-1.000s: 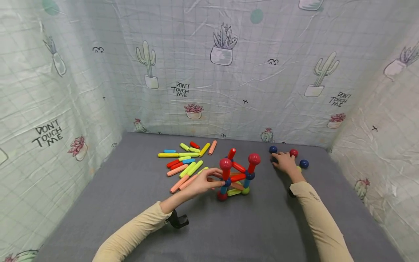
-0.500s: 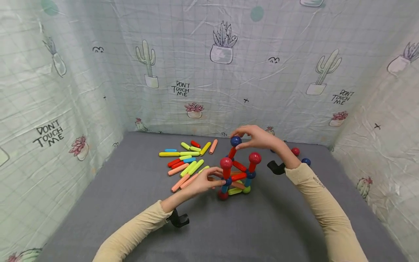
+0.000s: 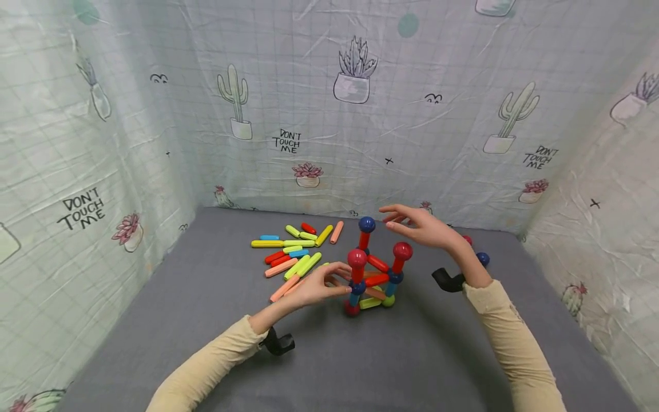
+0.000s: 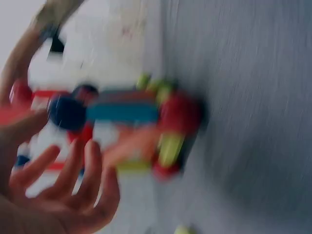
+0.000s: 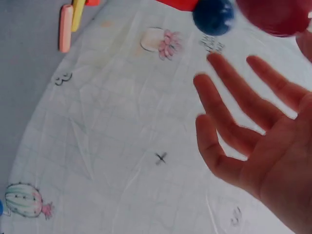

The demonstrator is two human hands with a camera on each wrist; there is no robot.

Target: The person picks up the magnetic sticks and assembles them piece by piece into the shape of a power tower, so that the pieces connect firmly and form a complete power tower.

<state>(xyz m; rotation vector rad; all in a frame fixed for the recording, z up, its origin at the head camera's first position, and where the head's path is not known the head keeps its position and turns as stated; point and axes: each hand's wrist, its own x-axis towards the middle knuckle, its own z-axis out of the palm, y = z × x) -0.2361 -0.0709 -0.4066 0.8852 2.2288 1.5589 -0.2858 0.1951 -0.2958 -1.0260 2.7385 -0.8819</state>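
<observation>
A ball-and-stick magnetic structure (image 3: 377, 280) stands on the grey table, with blue sticks low down and red sticks above. My left hand (image 3: 319, 286) holds its near left corner, the thumb against a dark blue ball (image 4: 67, 112). In the blurred left wrist view the other fingers curve behind that corner. Red balls (image 3: 357, 258) cap the two nearer upright red sticks. At the back, a blue ball (image 3: 367, 224) tops a third one. Just right of this ball my right hand (image 3: 427, 228) hovers, fingers spread and holding nothing; the right wrist view shows a gap between them.
Loose yellow, green, red, blue and salmon sticks (image 3: 298, 243) lie left of the structure. A blue ball (image 3: 483, 259) and a red ball (image 3: 467, 240) lie at the right, partly behind the right forearm. A patterned curtain (image 3: 309, 114) rises behind the table.
My right hand has carried a blue ball from the group at the right onto the back red stick, let go and drawn slightly rightward. My left hand has kept its place at the corner.
</observation>
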